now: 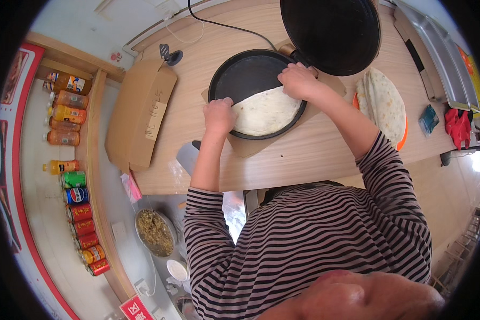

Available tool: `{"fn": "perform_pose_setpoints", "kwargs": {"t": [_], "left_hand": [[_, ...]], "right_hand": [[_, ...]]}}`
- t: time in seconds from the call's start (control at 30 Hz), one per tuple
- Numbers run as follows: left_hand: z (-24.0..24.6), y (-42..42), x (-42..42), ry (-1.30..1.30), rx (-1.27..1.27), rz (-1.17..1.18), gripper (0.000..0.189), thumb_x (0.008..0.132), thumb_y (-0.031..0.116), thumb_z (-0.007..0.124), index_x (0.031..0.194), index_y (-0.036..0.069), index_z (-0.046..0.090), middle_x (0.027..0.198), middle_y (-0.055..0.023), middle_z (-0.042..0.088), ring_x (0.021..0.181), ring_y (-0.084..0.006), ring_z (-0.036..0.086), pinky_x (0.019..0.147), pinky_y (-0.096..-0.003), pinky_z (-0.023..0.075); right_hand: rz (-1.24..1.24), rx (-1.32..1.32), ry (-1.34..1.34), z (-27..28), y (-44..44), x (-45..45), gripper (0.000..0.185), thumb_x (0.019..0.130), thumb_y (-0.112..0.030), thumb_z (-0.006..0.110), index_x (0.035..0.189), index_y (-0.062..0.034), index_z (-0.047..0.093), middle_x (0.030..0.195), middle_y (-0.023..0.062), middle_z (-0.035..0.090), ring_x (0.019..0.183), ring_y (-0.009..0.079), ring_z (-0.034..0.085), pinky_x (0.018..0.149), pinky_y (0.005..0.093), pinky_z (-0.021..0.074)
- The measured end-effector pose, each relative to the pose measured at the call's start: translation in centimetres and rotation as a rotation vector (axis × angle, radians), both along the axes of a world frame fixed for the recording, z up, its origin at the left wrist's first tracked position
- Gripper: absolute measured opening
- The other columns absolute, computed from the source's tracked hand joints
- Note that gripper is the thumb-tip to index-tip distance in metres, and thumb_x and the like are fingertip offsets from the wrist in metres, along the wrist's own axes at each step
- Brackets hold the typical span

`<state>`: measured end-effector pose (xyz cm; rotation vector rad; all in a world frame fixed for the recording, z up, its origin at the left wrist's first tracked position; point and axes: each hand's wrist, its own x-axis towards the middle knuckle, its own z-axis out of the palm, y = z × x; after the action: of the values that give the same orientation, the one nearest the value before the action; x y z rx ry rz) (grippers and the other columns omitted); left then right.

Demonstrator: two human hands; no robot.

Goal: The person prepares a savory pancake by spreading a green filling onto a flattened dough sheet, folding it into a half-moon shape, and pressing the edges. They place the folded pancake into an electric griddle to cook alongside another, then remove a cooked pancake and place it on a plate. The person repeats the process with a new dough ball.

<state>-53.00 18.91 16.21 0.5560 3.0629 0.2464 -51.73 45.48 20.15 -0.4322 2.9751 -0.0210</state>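
A half-round of pale flatbread dough (268, 114) lies on the lower part of a black round electric griddle (250, 76), its straight upper edge running between my hands. My left hand (220, 115) has its fingers closed on the dough's left corner at the griddle's rim. My right hand (298, 81) pinches the dough's right corner near the hinge side. The upper part of the griddle plate shows bare and dark. The black round lid (332, 34) stands open at the upper right. Some fingertips are hidden by my hands.
Folded cooked flatbreads (382, 106) rest on an orange plate (405, 136) at right. A cardboard box (140, 116), a slotted spatula (165, 52) and a broad metal scraper (189, 157) lie to the left. Cardboard (246, 150) is under the griddle. A bowl of chopped filling (156, 233) stands lower left.
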Motion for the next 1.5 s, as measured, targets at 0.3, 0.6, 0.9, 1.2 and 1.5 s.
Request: {"fn": "perform_pose_setpoints", "kwargs": {"t": [0.3, 0.6, 0.9, 1.2, 1.5], "left_hand": [[2.6, 0.1, 0.7, -0.230, 0.315, 0.115, 0.019, 0.080, 0.010, 0.064, 0.098, 0.008, 0.069, 0.098, -0.0157, 0.070, 0.094, -0.0359, 0.065, 0.083, -0.0447, 0.0510], [4.7, -0.4, 0.4, 0.447, 0.339, -0.200, 0.026, 0.077, -0.001, 0.064, 0.102, 0.006, 0.064, 0.098, -0.0115, 0.065, 0.097, -0.0311, 0.061, 0.094, -0.0453, 0.0459], [1.8, 0.0, 0.6, 0.397, 0.111, -0.422, 0.015, 0.080, 0.006, 0.060, 0.094, 0.008, 0.064, 0.097, -0.0082, 0.062, 0.098, -0.0269, 0.060, 0.099, -0.0450, 0.0440], [3.8, 1.2, 0.5, 0.270, 0.176, -0.296, 0.011, 0.080, 0.004, 0.062, 0.091, 0.003, 0.061, 0.133, -0.0188, 0.058, 0.107, -0.0344, 0.062, 0.083, -0.0425, 0.0557], [3.7, 1.3, 1.2, 0.287, 0.126, -0.275, 0.008, 0.082, 0.002, 0.060, 0.090, 0.001, 0.061, 0.142, -0.0227, 0.051, 0.104, -0.0346, 0.064, 0.079, -0.0437, 0.0572]], "right_hand": [[0.055, -0.083, 0.061, 0.4, 0.2, -3.0, 0.016, 0.076, -0.008, 0.066, 0.087, -0.0114, 0.077, 0.093, 0.0129, 0.071, 0.098, 0.0322, 0.065, 0.087, 0.0433, 0.0479], [0.209, -0.340, 0.658, 1.3, 1.3, -1.6, 0.009, 0.082, -0.006, 0.055, 0.079, -0.0061, 0.063, 0.084, 0.0099, 0.060, 0.088, 0.0295, 0.058, 0.083, 0.0409, 0.0448], [0.167, -0.236, 0.513, -3.0, 0.6, 1.1, 0.005, 0.082, -0.008, 0.055, 0.080, -0.0069, 0.060, 0.087, 0.0087, 0.056, 0.091, 0.0242, 0.055, 0.084, 0.0360, 0.0427], [0.155, -0.285, 0.568, -2.9, 1.2, -0.1, 0.011, 0.083, -0.010, 0.056, 0.079, -0.0071, 0.065, 0.087, 0.0082, 0.059, 0.093, 0.0235, 0.056, 0.084, 0.0365, 0.0427], [0.198, -0.259, 0.552, -2.5, 0.9, -1.4, 0.012, 0.082, -0.011, 0.057, 0.078, -0.0083, 0.068, 0.085, 0.0054, 0.063, 0.093, 0.0214, 0.058, 0.087, 0.0355, 0.0420]]}}
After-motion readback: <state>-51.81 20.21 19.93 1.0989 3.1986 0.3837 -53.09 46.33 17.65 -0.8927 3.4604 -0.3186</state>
